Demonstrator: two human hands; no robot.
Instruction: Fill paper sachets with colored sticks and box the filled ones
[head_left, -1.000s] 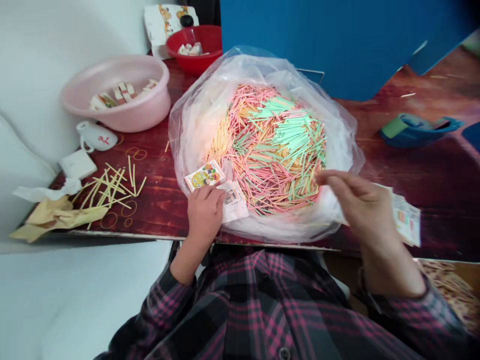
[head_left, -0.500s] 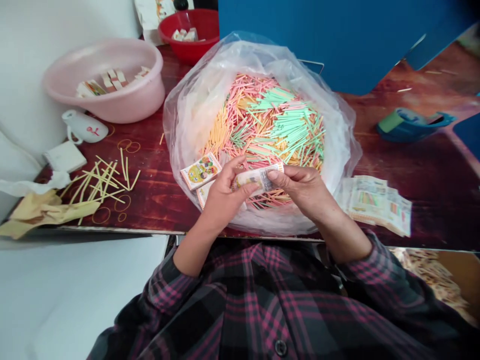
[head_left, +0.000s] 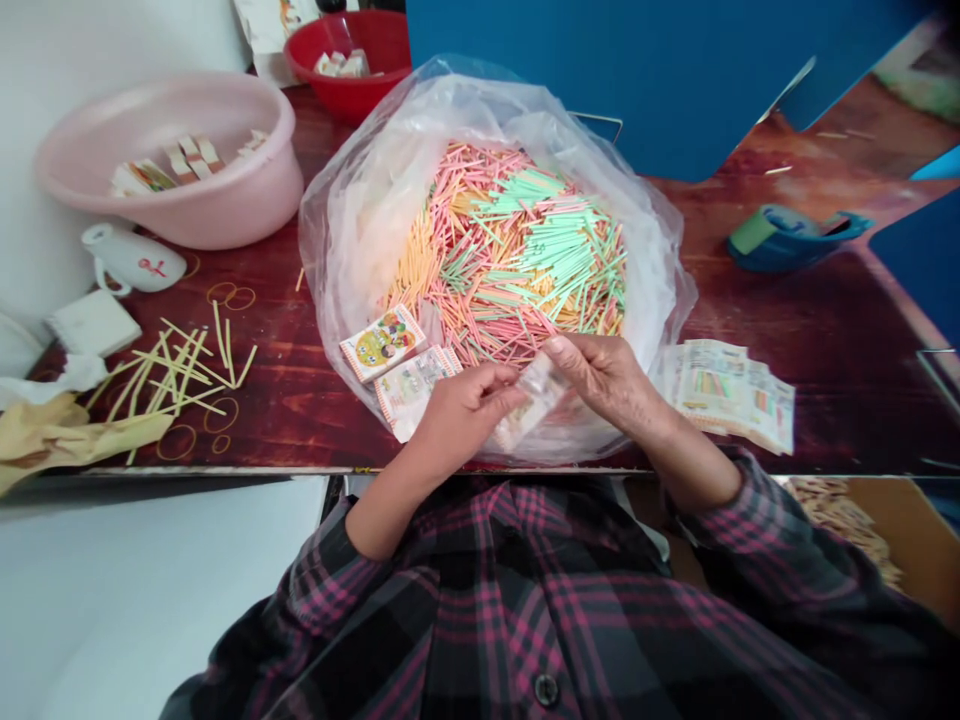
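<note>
Head view, and I've got the left hand [head_left: 465, 415] and right hand [head_left: 607, 385] close together, fingertips pinching a creased paper packet [head_left: 529, 400] steadily above the plastic bag [head_left: 352, 240] of coloured sticks [head_left: 517, 250], clear of the printed card [head_left: 382, 343] lying on them.

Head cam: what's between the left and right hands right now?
In the head view, a small paper packet lies between the left hand and the right hand, and both hands are holding it.
</note>
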